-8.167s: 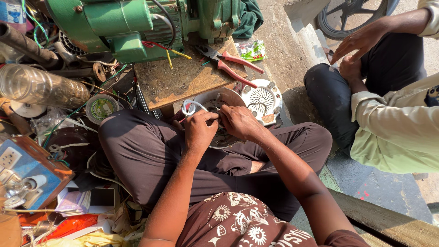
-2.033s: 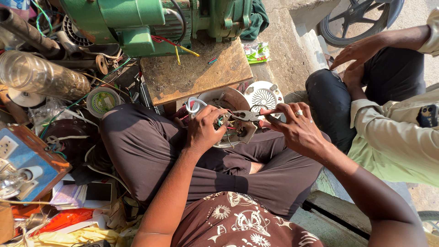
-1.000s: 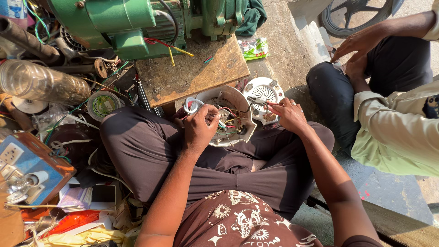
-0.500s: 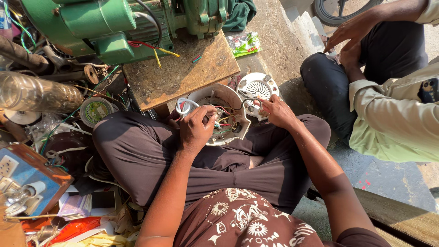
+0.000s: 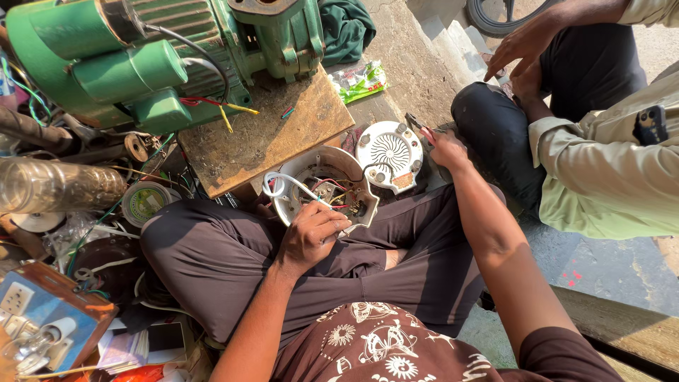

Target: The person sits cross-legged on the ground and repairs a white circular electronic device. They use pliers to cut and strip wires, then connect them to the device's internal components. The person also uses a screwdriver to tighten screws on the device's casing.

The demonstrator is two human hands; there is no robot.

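Right now I am holding the white housing (image 5: pixel 322 185) steady on my lap with my left hand (image 5: pixel 309 237), fingers curled over its rim at about 6 o'clock, where the coloured wires (image 5: pixel 332 200) are bunched inside. My right hand (image 5: pixel 448 150) is reaching out toward 2 o'clock, fingers closing around the red-handled pliers (image 5: pixel 420 129) lying on the ground just past the round vented cover (image 5: pixel 390 150). Whether I am already gripping them fully I cannot tell; the fingers are narrow and curled at the handles.

To do this well, I am thinking the housing should be kept level so the loose wires are not slipping out, and the pliers should be taken by both handles, not the jaws, clear of the cover's edge and of the other person's knee (image 5: pixel 481 113) close by.

Compared with half a second ago, my right hand is sitting further out: then it was resting at the cover's near edge, now it is past it, at the pliers. My left hand is keeping the same hold on the housing. The wooden surface (image 5: pixel 269 138) and the green motor (image 5: pixel 163 60) at 11 o'clock are looking unchanged.
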